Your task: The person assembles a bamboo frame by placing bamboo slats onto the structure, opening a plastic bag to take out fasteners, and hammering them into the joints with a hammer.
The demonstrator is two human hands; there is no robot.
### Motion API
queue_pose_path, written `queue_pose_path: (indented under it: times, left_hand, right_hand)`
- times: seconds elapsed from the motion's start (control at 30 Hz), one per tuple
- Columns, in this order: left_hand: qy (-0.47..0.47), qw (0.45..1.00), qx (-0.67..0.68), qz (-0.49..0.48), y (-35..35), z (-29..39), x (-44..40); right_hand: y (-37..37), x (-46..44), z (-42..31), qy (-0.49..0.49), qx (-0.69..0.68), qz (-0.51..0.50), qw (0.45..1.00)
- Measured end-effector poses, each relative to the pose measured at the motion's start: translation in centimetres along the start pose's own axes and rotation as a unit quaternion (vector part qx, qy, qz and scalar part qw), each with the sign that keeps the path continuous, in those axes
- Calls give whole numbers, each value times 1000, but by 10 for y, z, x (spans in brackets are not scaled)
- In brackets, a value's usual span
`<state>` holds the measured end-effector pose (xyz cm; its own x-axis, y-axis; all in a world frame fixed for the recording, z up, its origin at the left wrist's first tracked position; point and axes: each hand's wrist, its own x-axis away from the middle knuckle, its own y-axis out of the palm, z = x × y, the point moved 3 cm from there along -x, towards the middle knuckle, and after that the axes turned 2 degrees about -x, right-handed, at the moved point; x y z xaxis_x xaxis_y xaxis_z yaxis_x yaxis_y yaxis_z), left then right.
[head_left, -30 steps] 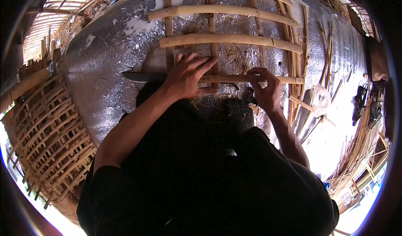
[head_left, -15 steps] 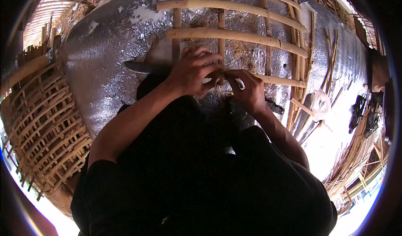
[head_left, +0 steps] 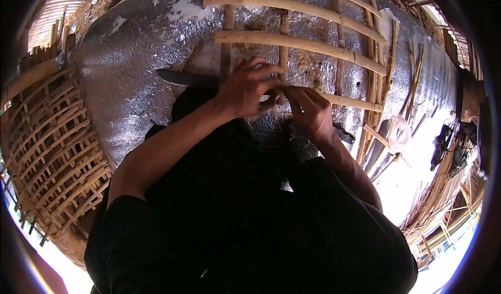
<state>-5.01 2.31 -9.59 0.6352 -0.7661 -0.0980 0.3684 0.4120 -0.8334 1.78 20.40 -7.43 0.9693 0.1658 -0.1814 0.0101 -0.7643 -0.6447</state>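
Note:
My left hand [head_left: 249, 89] is closed around the near end of a bamboo lattice, where a crosswise bamboo slat [head_left: 352, 102] meets an upright bamboo strip [head_left: 283, 43]. Close beside it, my right hand [head_left: 312, 111] pinches the same slat, its fingertips almost touching those of the left. The fingers hide the crossing itself, so any tie there cannot be made out. More pale slats [head_left: 302, 42] lie across the upright strips beyond my hands. A dark knife blade [head_left: 182, 78] sticks out to the left of my left wrist, its handle hidden.
Shiny foil-like sheeting [head_left: 125, 101] covers the ground. A woven bamboo panel [head_left: 57, 153] stands at the left. On the right are a clear plastic bag [head_left: 398, 133], loose sticks [head_left: 416, 80], a dark cord bundle [head_left: 442, 145] and a pile of thin bamboo strips [head_left: 443, 200].
The view has shifted slightly, moving the lattice a little up and right in the picture. Both hands stay at the same crossing, with only small finger movement.

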Motion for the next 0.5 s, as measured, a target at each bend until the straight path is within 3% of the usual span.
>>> queue_pose_path:
  times: [0.17, 0.5]
  left_hand:
    - [-46, 998, 24, 37, 0, 10, 2]
    - [-21, 994, 54, 92, 14, 12, 7]
  right_hand:
    - [3, 4, 4, -34, 17, -8, 999]
    - [1, 7, 2, -14, -18, 2, 1000]
